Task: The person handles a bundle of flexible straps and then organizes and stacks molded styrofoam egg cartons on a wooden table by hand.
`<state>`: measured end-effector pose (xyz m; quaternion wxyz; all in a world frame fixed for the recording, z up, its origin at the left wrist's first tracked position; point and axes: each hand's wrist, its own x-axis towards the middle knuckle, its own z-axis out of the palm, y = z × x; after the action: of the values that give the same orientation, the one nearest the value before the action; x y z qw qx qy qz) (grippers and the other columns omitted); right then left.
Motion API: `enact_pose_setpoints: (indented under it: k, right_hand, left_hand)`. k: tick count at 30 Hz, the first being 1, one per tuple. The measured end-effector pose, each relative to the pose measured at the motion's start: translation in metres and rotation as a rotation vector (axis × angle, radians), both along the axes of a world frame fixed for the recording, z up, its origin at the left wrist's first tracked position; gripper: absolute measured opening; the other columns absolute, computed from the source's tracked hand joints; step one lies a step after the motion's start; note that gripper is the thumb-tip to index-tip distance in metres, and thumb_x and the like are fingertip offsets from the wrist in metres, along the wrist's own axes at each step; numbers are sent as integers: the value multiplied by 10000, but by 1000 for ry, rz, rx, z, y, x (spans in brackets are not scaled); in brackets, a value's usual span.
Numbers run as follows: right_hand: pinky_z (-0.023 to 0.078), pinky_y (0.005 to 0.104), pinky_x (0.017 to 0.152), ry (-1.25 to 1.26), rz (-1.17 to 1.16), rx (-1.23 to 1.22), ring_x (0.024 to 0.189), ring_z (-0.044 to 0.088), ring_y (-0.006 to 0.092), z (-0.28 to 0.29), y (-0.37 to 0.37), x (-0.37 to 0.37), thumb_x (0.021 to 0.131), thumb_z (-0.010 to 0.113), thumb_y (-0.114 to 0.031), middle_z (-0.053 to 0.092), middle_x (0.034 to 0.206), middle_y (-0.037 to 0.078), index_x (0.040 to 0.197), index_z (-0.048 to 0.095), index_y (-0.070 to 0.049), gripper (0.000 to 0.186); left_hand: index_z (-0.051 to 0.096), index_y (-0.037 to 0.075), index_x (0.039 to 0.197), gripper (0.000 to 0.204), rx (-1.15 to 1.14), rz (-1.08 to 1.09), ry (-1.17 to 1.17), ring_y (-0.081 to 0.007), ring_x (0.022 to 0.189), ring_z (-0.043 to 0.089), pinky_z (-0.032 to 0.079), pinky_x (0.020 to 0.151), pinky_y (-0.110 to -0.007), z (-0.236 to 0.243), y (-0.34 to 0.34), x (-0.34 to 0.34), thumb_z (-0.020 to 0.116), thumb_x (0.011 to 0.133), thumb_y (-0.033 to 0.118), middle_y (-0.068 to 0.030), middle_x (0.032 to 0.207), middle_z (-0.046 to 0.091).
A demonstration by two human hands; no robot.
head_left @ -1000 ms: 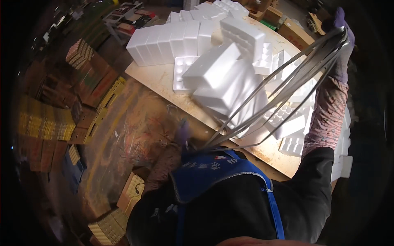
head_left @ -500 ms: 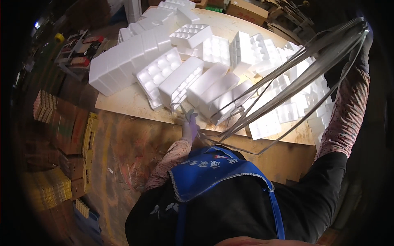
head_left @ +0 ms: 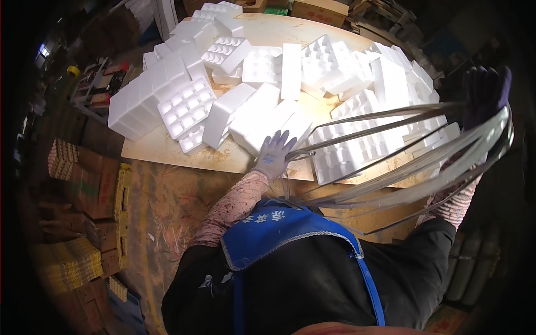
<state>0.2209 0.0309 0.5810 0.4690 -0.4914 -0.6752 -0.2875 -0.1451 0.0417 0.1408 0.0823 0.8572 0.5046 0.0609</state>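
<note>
My left hand, in a pale glove, lies with fingers spread on white foam blocks near the table's front edge. Grey-silver straps sweep in a loose bundle from beside that hand to the far right. There my right hand, in a dark purple glove, is raised with fingers stretched upward, the straps looped around it at palm and wrist. More foam trays with rows of cavities lie in piles, some tilted, across the pale tabletop.
Cardboard boxes stand behind the table. A metal cart with red items is at back left. Stacked cartons and yellow stacks line the left. Grey cylindrical objects stand at lower right.
My left hand has risen from low beside my apron onto the foam blocks, fingers spreading. My right hand has moved lower and its fingers have straightened. The view has turned toward the table.
</note>
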Motion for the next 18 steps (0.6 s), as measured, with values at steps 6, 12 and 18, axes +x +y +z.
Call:
enact_pose_setpoints:
  k: [6, 12, 18]
  right_hand:
    - [523, 285, 641, 9, -28, -7, 675, 648, 139, -22, -40, 70, 916, 689, -260, 662, 729, 38, 984, 705, -32, 238]
    - [532, 292, 643, -18, 72, -58, 670, 653, 146, -44, -26, 84, 904, 700, -231, 662, 722, 39, 983, 703, -37, 210]
    - [542, 298, 646, -70, 391, -154, 665, 659, 153, -74, 38, 29, 892, 712, -202, 662, 716, 41, 982, 702, -41, 185]
  left_hand:
    - [306, 162, 1587, 800, -88, 25, 1, -331, 1540, 197, 125, 1258, -523, -4, 7, 25, 688, 905, 333, -135, 1654, 245]
    - [554, 16, 1412, 500, -355, 175, -1084, -301, 1438, 394, 315, 1197, -450, 32, -35, 11, 598, 936, 158, -188, 1457, 530]
    - [420, -90, 1462, 617, -636, 644, -1705, -333, 1295, 563, 468, 1090, -446, 36, -174, -132, 535, 1003, 305, -233, 1434, 538]
